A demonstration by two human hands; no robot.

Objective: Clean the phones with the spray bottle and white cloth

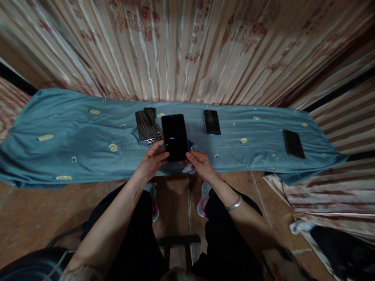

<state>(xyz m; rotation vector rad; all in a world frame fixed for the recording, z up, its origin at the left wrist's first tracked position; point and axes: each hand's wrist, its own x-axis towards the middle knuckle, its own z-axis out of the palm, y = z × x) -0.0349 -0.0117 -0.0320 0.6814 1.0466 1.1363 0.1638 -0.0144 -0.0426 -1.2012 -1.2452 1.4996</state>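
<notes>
Between my two hands I hold a black smartphone [175, 134] above the blue cloth, its dark screen facing me with a small light mark on it. My left hand [154, 159] grips its lower left edge, thumb on the front. At the lower right corner my right hand [200, 162] pinches it the same way; the fingers behind are mostly hidden. Just left of it lies a small stack of phones [146, 125], partly overlapping. Behind my right fingers sit a blue wrapper-like item [193, 146] and a crumpled whitish cloth [189, 168], both partly covered.
A phone [211, 122] lies right of centre on the blue patterned cloth [88, 132], and another dark phone [293, 144] lies near its right end. Pleated curtains [181, 50] hang behind. Below, a dark bar [178, 240] stands between my legs on the tiled floor.
</notes>
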